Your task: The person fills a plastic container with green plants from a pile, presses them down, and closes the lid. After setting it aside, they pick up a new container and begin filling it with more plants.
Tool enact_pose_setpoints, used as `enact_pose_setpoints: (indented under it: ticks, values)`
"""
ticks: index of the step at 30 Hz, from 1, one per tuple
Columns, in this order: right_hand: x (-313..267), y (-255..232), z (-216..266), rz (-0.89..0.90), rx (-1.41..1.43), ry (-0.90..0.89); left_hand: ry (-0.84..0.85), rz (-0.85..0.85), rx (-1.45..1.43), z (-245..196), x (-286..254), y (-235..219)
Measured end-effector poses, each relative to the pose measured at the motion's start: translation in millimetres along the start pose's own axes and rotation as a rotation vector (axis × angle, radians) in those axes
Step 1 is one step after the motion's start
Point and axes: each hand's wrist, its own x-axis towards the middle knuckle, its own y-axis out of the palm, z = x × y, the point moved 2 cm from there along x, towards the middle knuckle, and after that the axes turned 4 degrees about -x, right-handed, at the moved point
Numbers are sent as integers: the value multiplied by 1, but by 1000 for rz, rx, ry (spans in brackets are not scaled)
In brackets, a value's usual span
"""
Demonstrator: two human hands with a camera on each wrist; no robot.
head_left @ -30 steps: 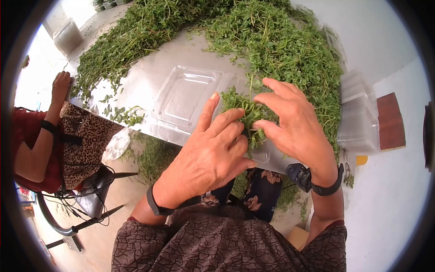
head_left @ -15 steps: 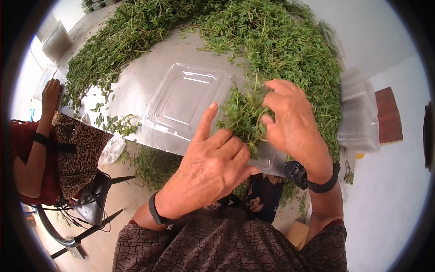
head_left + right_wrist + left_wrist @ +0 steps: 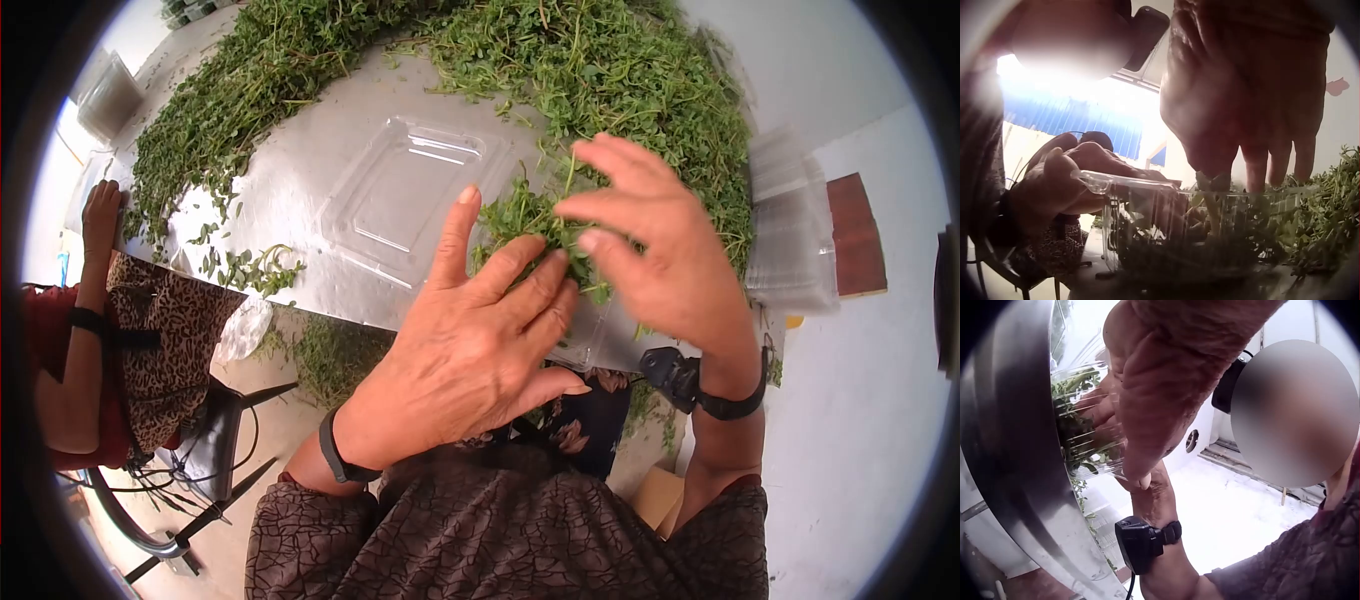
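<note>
Under both hands stands a clear plastic clamshell container (image 3: 1113,228) with leafy green sprigs (image 3: 512,213) in it. Its transparent lid (image 3: 370,200) lies folded out flat on the table to the left. My left hand (image 3: 470,325) lies over the near side with extended fingers pressing on the greens, index finger pointing away and thumb out to the side. On the opposite side my right hand (image 3: 665,250) is spread, thumb and fingers apart at the edge of the greens. The right wrist view shows its fingers (image 3: 1257,165) reaching down at the container's rim.
A large heap of greens (image 3: 600,80) covers the back and right of the metal table (image 3: 290,180). Stacked clear containers (image 3: 795,235) stand at the right. Loose sprigs (image 3: 255,270) lie near the front left edge. Another person's hand (image 3: 102,205) rests at the table's left corner.
My left fingers have straightened and moved forward over the greens, which look flatter than half a second ago. My right hand has opened wider and shifted slightly right.
</note>
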Motion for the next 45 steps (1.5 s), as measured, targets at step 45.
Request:
enact_pose_setpoints:
  ticks: [45]
  values:
    - [-4,11,-9,67,-61,-146,-52,36,109,9,-18,-13]
